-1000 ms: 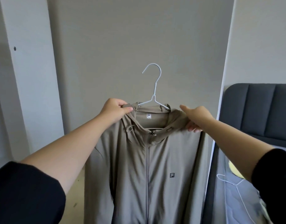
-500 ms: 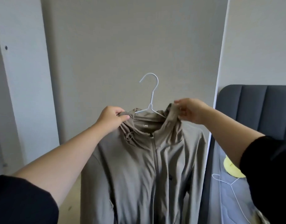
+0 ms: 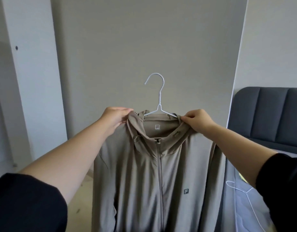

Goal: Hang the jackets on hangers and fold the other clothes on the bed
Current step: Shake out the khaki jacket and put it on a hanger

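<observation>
A beige zip-up hooded jacket (image 3: 144, 173) hangs in front of me on a white wire hanger (image 3: 158, 97), whose hook rises above the collar. My left hand (image 3: 114, 118) grips the jacket's left shoulder at the collar edge. My right hand (image 3: 198, 119) pinches the right side of the collar and hood. The zip is closed and a small logo shows on the chest. The hanger's arms are hidden inside the shoulders.
A grey wall stands straight ahead, with a white door or panel (image 3: 32, 81) to the left. At the right is a bed with a dark padded headboard (image 3: 270, 114). A second white wire hanger (image 3: 241, 191) and something yellow (image 3: 243, 177) lie on the bed.
The jacket has been spread flat and squared on the hanger. My right hand moved from the hood's top out to the right collar; my left hand keeps its grip.
</observation>
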